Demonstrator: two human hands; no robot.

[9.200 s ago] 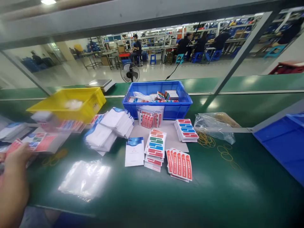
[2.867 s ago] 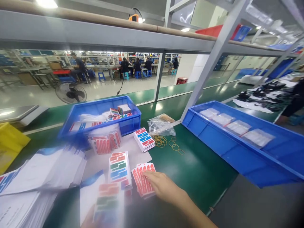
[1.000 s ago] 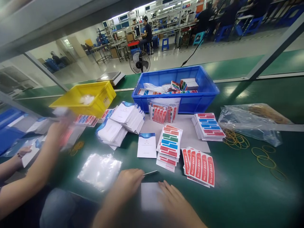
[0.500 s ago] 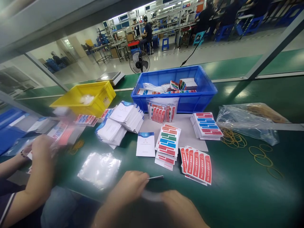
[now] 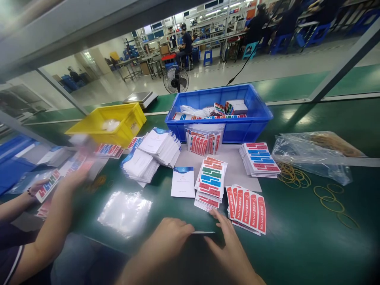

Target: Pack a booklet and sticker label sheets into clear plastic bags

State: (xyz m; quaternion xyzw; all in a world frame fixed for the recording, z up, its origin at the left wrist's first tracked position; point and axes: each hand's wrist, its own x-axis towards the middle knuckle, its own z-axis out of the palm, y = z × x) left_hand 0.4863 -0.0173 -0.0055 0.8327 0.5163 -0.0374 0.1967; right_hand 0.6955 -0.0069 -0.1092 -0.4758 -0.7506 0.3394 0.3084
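Observation:
My left hand (image 5: 173,235) pinches a thin flat white piece (image 5: 203,232), seen edge-on; I cannot tell whether it is a label sheet or a booklet. Close to its free end, my right hand (image 5: 228,243) has its fingers spread and grips nothing. Just beyond that hand lies a stack of multicoloured label sheets (image 5: 211,178), with a white booklet with a blue top (image 5: 183,184) to the left. On the right are fanned red level labels (image 5: 247,208). Clear plastic bags (image 5: 124,211) lie flat left of my left hand.
Behind stand a blue bin (image 5: 219,130) and a yellow bin (image 5: 117,130). Booklet stacks (image 5: 160,144), another label stack (image 5: 261,158) and rubber bands (image 5: 292,176) lie around. At left, a co-worker's arm (image 5: 56,221) reaches over the table; that person's other hand holds a label sheet (image 5: 47,185).
My right hand has lifted forward and opened its fingers. The left hand has shifted slightly right with the thin piece. The co-worker's near hand has moved right.

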